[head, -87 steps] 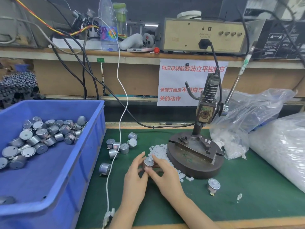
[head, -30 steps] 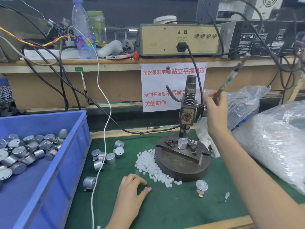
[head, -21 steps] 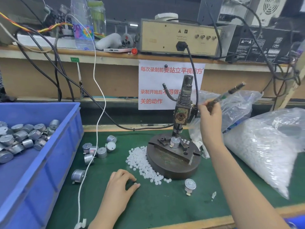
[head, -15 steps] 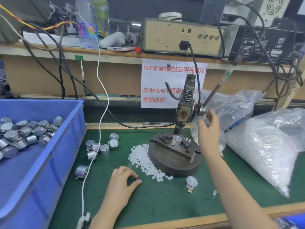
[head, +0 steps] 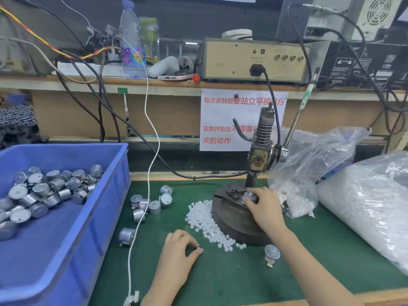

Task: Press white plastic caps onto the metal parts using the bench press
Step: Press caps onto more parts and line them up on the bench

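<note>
A green surface (head: pixel 220 281) below a cluttered shelf (head: pixel 154 83) carries the press (head: pixel 260 151). On its base (head: pixel 231 219), the right hand (head: pixel 266 207) curls round a metal part (head: pixel 250 196). Left of it, beside loose caps (head: pixel 205 217), the left hand (head: pixel 176 256) pinches one cap (head: pixel 198 248).

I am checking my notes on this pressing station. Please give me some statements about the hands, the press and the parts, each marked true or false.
1. The right hand grips a metal part on the bench press base. True.
2. A pile of white caps lies on the green mat, at the base's left side. True.
3. A hand holds the lever. False: the lever stands free, tilted upward.
4. The blue bin holds white caps. False: it holds metal parts.
5. The left hand pinches a white cap just above the mat. True.
</note>
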